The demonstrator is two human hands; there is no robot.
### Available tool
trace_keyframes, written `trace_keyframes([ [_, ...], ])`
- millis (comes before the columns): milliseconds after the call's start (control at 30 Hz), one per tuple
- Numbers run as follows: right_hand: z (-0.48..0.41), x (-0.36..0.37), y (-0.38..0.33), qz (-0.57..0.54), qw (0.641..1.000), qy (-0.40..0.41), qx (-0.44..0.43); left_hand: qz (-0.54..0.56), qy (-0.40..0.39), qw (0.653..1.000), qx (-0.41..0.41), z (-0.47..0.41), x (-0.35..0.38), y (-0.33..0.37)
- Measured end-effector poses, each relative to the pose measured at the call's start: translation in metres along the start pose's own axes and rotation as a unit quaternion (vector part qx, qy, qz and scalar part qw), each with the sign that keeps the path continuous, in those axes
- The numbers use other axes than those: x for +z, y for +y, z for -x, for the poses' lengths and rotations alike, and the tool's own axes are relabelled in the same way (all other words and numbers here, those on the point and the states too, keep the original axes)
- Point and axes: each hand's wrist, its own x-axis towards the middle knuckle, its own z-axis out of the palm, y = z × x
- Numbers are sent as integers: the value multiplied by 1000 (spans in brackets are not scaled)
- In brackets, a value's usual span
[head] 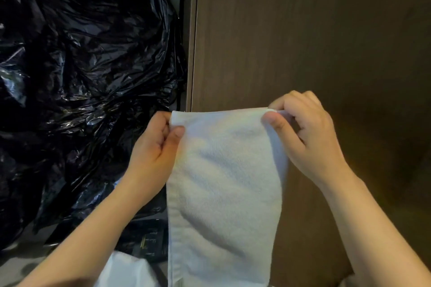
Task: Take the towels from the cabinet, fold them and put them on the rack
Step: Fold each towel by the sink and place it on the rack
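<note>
Up front, a white towel hangs lengthwise, held by its top edge before a dark brown cabinet door. The left hand pinches the top left corner between thumb and fingers; the right hand pinches the top right corner the same way. The cloth drops between both forearms to the bottom of the view. To the left, crumpled black plastic bags fill the space beside the door's edge, and another white cloth shows low down
</note>
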Motion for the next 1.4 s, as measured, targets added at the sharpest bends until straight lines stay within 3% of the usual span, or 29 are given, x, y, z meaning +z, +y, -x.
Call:
trace_keyframes([
  [267, 2, -1, 13, 121, 984, -130, -3, -31, 53, 997, 38, -1, -5, -3],
  [367, 9, 4, 14, 97, 991, -96, 18, -33, 49, 997, 47, -2, -6, -1],
  [567, 18, 19, 5, -68, 987, 31, 140, 5, 67, 997, 35, 5, 1, 5],
  [700, 29, 25, 1, -235, 935, 81, 254, 32, 64, 997, 30, 9, 3, 10],
  [867, 61, 41, -2, -381, 840, -53, 381, 40, 59, 997, 9, 11, 1, 10],
  [1033, 60, 41, -17, -379, 857, 52, 346, 31, 60, 998, -9, 13, -3, 12],
  [1100, 53, 39, -18, -341, 880, 72, 322, 39, 48, 998, -26, 17, -6, 9],
  [1167, 49, 42, -18, -298, 901, 69, 308, 117, 10, 990, -81, 22, -8, 5],
  [1300, 50, 51, -12, -271, 899, 59, 339, 263, -121, 938, -189, 36, -9, -16],
  [1400, 52, 53, -6, -264, 897, 58, 351, 294, -128, 923, -210, 49, -7, -28],
])
